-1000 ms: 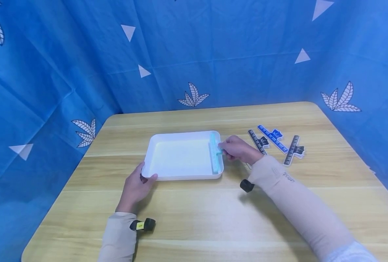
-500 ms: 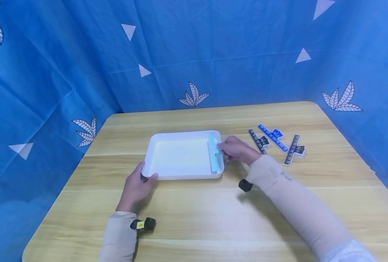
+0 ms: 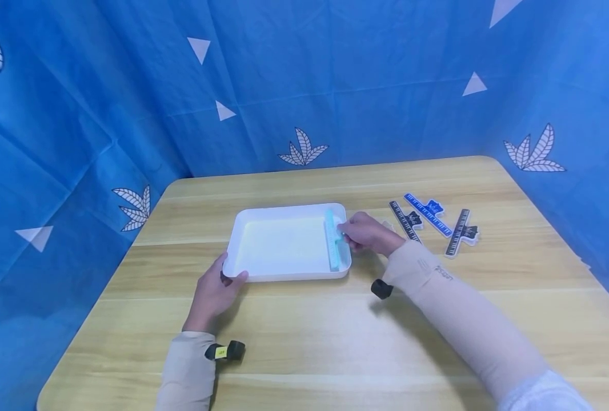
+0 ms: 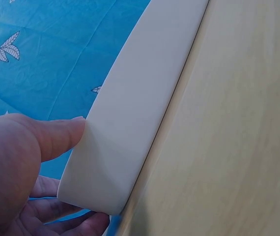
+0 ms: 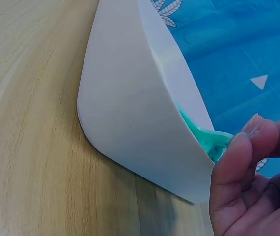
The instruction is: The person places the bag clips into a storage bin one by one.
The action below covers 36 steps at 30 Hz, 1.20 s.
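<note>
A white rectangular tray (image 3: 279, 242) lies on the wooden table. My left hand (image 3: 216, 291) grips its near left corner; in the left wrist view the thumb touches the rim of the tray (image 4: 125, 113) and the fingers curl beneath the corner. My right hand (image 3: 368, 234) pinches the handle of a mint-green ruler-shaped clip (image 3: 331, 242) at the tray's right side. That clip's long bar lies lengthwise inside the right wall. From the right wrist view, the clip (image 5: 206, 137) shows above the rim between thumb and forefinger, its bar mostly hidden by the wall.
Right of the tray lie a black piano-key clip (image 3: 404, 218), a blue one (image 3: 428, 214) and another black one (image 3: 457, 234). A pale piece (image 3: 388, 225) is partly hidden behind my right hand. Blue curtain (image 3: 263, 74) hangs around the wooden table (image 3: 294, 331).
My right hand has shifted slightly left with the mint-green clip, whose bar now sits a little farther from the tray's right wall. The left hand stays on the corner.
</note>
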### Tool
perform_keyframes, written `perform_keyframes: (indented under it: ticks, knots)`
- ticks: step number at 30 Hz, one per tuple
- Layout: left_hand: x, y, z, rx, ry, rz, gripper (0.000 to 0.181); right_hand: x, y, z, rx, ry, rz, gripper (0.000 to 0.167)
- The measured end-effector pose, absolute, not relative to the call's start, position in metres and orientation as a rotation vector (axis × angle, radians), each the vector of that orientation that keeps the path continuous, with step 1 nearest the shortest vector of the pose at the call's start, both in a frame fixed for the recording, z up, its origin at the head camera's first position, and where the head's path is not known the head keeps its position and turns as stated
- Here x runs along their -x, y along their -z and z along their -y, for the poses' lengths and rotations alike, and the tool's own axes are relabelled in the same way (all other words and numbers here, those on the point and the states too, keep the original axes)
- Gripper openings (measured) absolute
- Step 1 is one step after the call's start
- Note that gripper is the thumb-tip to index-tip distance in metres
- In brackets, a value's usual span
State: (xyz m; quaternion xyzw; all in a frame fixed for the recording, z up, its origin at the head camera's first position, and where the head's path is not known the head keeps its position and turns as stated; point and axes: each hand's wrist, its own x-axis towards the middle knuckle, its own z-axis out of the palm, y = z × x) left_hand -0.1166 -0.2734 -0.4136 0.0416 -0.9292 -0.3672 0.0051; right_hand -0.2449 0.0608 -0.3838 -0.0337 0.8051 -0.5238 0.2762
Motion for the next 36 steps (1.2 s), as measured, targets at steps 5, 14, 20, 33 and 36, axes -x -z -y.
perform_keyframes:
  ticks: [5,14,20,33,36]
  knots:
    - [0.1161,0.4137,0.2729,-0.133,1.151,2.911,0.075,0.2456,0.386,-0.0588,0.078,1.412,-2.16,0.033]
    - [0.1156,0.4147,0.2726,-0.125,1.148,2.91,0.075,0.2454,0.3896,-0.057,0.092,1.385,-2.194,0.036]
    - [0.1156,0.4137,0.2718,-0.136,1.17,2.903,0.076,0.2444,0.3879,-0.0566,0.086,1.373,-2.2,0.036]
    - [0.1164,0.4147,0.2722,-0.125,1.163,2.898,0.076,0.2442,0.3888,-0.0558,0.085,1.396,-2.195,0.035]
    - [0.1162,0.4152,0.2724,-0.12,1.163,2.892,0.075,0.2436,0.389,-0.056,0.093,1.402,-2.2,0.035]
